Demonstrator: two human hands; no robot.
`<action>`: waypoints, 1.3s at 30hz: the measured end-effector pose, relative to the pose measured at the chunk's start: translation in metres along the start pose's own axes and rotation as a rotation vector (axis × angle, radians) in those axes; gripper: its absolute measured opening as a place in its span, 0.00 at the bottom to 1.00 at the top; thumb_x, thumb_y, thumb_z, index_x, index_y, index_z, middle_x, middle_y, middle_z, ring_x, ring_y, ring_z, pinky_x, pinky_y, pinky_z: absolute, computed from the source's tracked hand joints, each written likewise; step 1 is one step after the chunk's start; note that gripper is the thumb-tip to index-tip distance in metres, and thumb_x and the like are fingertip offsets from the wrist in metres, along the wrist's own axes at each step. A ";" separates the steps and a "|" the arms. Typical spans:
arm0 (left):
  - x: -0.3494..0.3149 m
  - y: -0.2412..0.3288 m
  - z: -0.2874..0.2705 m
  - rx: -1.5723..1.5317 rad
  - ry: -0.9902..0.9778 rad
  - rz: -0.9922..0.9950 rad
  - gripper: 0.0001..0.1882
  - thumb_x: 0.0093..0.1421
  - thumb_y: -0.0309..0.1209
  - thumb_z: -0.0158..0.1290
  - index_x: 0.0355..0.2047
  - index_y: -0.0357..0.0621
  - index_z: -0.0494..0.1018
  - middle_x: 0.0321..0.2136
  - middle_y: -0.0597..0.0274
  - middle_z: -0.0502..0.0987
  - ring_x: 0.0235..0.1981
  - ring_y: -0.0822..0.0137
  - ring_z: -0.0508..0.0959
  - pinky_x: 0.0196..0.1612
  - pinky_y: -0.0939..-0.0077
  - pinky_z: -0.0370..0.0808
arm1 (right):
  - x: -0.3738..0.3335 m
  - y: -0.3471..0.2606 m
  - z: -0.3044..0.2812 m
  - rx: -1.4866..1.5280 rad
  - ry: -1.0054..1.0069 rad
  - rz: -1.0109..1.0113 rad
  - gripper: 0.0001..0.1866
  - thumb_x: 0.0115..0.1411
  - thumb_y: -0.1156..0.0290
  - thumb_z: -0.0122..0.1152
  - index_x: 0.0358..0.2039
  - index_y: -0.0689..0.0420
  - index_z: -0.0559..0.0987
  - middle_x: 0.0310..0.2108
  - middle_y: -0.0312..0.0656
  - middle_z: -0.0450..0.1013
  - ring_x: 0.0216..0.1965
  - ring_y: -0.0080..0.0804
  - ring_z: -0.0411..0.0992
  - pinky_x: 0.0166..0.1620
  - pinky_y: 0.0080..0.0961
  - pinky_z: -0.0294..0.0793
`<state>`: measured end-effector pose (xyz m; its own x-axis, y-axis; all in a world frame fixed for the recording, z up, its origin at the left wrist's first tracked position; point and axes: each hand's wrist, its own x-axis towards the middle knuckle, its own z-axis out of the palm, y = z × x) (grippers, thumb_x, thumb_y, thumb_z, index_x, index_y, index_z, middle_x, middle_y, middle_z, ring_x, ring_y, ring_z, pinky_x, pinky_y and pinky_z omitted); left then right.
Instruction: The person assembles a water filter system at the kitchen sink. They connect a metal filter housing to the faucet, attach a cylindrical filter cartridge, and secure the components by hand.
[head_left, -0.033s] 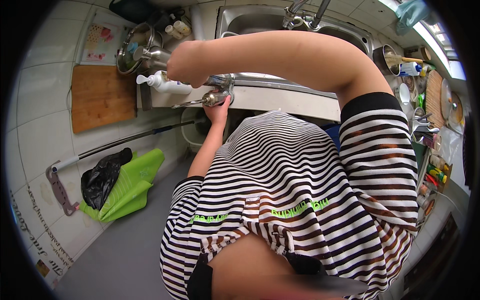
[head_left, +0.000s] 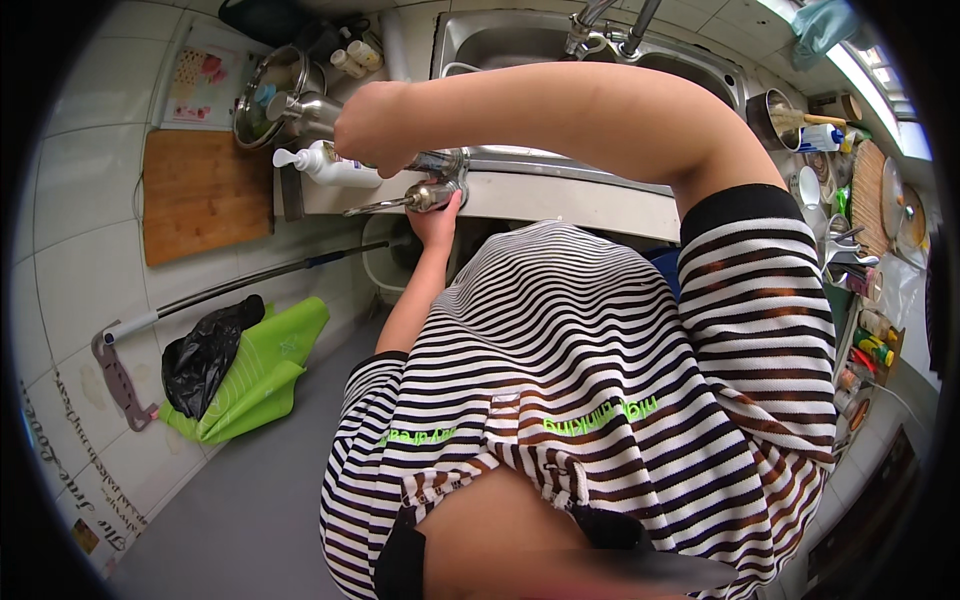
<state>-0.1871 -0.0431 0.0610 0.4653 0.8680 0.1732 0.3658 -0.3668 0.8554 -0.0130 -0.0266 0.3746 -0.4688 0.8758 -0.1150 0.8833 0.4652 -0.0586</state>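
Note:
My right hand (head_left: 376,122) is closed round a silver metal cylinder (head_left: 312,114) with a narrower end pointing left. Just below it, at the counter's front edge, stands a shiny metal device (head_left: 430,193) with a rounded body and a thin handle-like rod sticking out to the left. My left hand (head_left: 433,226) grips this device from below, thumb up its right side. Whether the cylinder and the device are one piece is hidden behind my right hand. A white pump bottle (head_left: 335,166) lies tilted beside them on the left.
A double steel sink (head_left: 490,32) with a tap (head_left: 590,30) is behind my right forearm. At left are a steel bowl (head_left: 245,125) and a wooden board (head_left: 200,200). A mop pole (head_left: 250,279) leans near a green sheet (head_left: 262,385). Pots and utensils crowd the right.

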 end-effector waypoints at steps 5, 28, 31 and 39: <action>-0.002 -0.001 0.001 -0.018 0.050 -0.039 0.25 0.46 0.33 0.72 0.42 0.36 0.76 0.39 0.57 0.80 0.40 0.64 0.80 0.47 0.69 0.75 | -0.011 -0.016 -0.013 0.065 -0.084 0.167 0.24 0.44 0.62 0.73 0.44 0.51 0.80 0.31 0.41 0.79 0.34 0.45 0.79 0.35 0.42 0.80; -0.040 0.064 0.062 0.150 0.113 0.109 0.27 0.42 0.37 0.68 0.44 0.51 0.72 0.40 0.66 0.72 0.38 0.55 0.74 0.38 0.59 0.78 | -0.067 0.010 -0.014 -0.049 -0.233 0.034 0.28 0.51 0.64 0.72 0.52 0.53 0.73 0.43 0.42 0.70 0.37 0.43 0.77 0.41 0.38 0.77; -0.038 0.068 0.069 0.111 0.120 0.113 0.27 0.41 0.37 0.68 0.43 0.51 0.71 0.40 0.67 0.72 0.37 0.56 0.74 0.37 0.61 0.78 | -0.068 0.015 -0.010 -0.003 -0.199 0.184 0.26 0.51 0.60 0.72 0.48 0.55 0.74 0.38 0.43 0.73 0.34 0.45 0.77 0.39 0.39 0.77; -0.040 0.076 0.084 0.154 0.154 0.104 0.28 0.40 0.37 0.67 0.43 0.48 0.72 0.41 0.66 0.72 0.39 0.56 0.74 0.35 0.61 0.78 | -0.066 0.009 -0.025 -0.030 -0.306 0.284 0.28 0.54 0.51 0.71 0.45 0.58 0.74 0.35 0.46 0.76 0.34 0.42 0.79 0.39 0.39 0.77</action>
<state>-0.1107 -0.1335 0.0780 0.3823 0.8596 0.3388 0.4466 -0.4930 0.7467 0.0262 -0.0772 0.4064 -0.1807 0.8929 -0.4124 0.9748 0.2185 0.0461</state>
